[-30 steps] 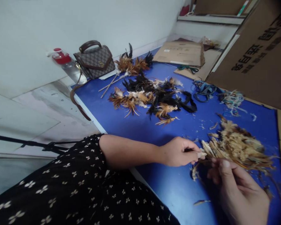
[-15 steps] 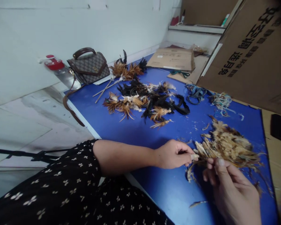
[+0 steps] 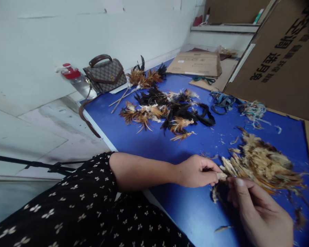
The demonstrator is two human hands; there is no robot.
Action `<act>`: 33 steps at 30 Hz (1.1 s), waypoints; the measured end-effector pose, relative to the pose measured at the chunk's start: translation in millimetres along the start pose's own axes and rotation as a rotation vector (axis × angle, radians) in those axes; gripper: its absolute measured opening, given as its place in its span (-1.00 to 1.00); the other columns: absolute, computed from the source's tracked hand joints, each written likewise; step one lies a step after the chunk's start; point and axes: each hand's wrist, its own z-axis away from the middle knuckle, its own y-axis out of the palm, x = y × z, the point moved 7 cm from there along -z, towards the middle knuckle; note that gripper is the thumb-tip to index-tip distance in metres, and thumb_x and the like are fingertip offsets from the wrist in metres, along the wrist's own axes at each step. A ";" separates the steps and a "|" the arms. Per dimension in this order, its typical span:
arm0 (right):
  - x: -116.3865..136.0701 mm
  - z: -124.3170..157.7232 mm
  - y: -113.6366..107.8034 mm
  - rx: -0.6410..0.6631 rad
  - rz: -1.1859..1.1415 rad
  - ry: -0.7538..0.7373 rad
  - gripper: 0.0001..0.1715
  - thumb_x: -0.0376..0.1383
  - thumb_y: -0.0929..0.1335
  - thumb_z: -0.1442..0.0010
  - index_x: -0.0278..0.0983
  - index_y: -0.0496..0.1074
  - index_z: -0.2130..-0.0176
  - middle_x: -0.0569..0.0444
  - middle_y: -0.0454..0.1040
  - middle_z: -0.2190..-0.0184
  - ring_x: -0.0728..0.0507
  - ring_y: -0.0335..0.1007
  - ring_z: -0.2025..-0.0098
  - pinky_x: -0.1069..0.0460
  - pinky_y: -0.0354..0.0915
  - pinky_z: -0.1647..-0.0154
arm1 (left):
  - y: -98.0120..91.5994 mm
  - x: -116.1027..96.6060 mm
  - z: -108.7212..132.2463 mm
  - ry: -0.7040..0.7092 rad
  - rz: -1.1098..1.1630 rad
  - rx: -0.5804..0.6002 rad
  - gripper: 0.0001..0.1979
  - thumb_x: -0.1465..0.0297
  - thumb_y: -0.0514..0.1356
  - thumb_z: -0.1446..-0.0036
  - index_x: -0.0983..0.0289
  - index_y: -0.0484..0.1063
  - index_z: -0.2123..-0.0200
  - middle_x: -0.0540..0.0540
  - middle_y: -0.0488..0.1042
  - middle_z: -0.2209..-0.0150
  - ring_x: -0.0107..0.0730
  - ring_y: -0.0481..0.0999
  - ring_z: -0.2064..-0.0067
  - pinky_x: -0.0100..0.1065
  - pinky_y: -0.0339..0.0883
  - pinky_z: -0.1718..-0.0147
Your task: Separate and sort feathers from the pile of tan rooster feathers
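Note:
My left hand (image 3: pixel 199 171) is closed in a pinch, with a small pale feather (image 3: pixel 221 176) sticking out between thumb and fingers. Just right of that feather, my right hand (image 3: pixel 260 209) also pinches thumb against forefinger; whatever is between those tips is too small to make out. Both sets of fingertips nearly meet above the blue table (image 3: pixel 167 209). Behind and beside them lies a loose pile of cream and brown feathers (image 3: pixel 262 159). A stray feather (image 3: pixel 223 228) rests on the table below the hands.
Black and tan feather bunches (image 3: pixel 154 111) lie mid-table, near feathered sticks (image 3: pixel 119 99). Blue strips (image 3: pixel 222 102) and tangled string (image 3: pixel 253 111) are farther right. A handbag (image 3: pixel 106 75) and red-capped bottle (image 3: pixel 78 80) stand by the wall. Cardboard (image 3: pixel 280 68) rises at the right.
My right hand's pinched fingers have come closer to the feather in my left hand. The camera has turned slightly left, so the whole scene sits farther right.

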 end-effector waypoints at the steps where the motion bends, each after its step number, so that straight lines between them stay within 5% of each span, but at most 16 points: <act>1: -0.3 0.0 0.0 -0.001 0.003 0.005 -0.35 0.27 0.49 -0.28 -0.22 0.68 0.07 0.07 0.59 0.42 -0.06 0.51 0.46 0.12 0.45 0.47 | 0.1 0.6 -0.3 -0.003 0.004 -0.001 -0.90 0.41 0.38 -0.31 0.33 0.63 0.15 -0.04 0.56 0.38 -0.56 0.52 0.33 -0.42 0.40 0.21; 12: -26.0 -1.1 5.1 0.063 -0.263 0.216 -0.44 0.21 0.54 -0.26 -0.17 0.65 0.07 0.05 0.58 0.34 -0.06 0.44 0.39 0.09 0.41 0.45 | 0.8 5.3 -1.1 0.003 -0.006 0.004 -0.87 0.45 0.34 -0.33 0.34 0.66 0.09 -0.01 0.58 0.37 -0.55 0.54 0.32 -0.45 0.42 0.22; 17: -13.3 -7.3 10.5 0.040 -0.556 0.277 -0.49 0.15 0.63 -0.13 -0.19 0.61 0.23 0.06 0.53 0.33 -0.02 0.33 0.45 0.05 0.39 0.51 | 0.3 3.9 -0.4 0.015 -0.026 0.007 -0.85 0.38 0.37 -0.33 0.34 0.65 0.10 -0.01 0.57 0.36 -0.55 0.52 0.32 -0.44 0.39 0.23; 23: -0.5 -10.3 12.8 0.049 -0.579 0.281 -0.46 0.16 0.64 -0.11 -0.22 0.64 0.24 0.10 0.48 0.39 0.06 0.12 0.55 0.04 0.36 0.56 | 1.8 -1.7 1.0 0.011 -0.020 0.013 -0.88 0.38 0.37 -0.33 0.34 0.63 0.19 -0.02 0.55 0.38 -0.56 0.49 0.33 -0.44 0.37 0.25; 33: -21.9 -4.9 10.1 0.069 -0.467 0.290 -0.46 0.19 0.63 -0.10 -0.17 0.65 0.21 0.02 0.54 0.31 -0.03 0.36 0.41 0.09 0.37 0.50 | 6.1 -2.3 1.2 -0.017 0.127 0.016 -0.95 0.46 0.34 -0.37 0.34 0.62 0.16 -0.04 0.56 0.36 -0.59 0.55 0.32 -0.43 0.47 0.14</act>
